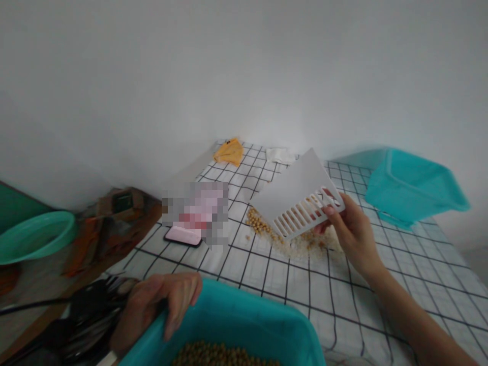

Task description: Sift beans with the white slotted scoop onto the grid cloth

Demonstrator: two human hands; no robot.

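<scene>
From the head, many round tan beans [224,354] are in the near blue-green plastic tub [259,305]. One small pile of beans and pale grains [301,248] is left on the white, black-checked table [229,262]. The right hand's [356,234] grip holds one flat white slotted plastic scoop [295,185] over the pile; the left hand's [163,300] holds the tub's rim. Two tubs; too many beans to count.

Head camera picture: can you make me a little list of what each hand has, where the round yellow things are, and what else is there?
Left hand: fingers over the rim of the near teal bin
Right hand: holding a white slotted board, tilted
Inside near bin: yellowish beans
On checked cloth: more yellowish beans, beside whitish grains
Right side: another teal bin
Back: orange item
</scene>
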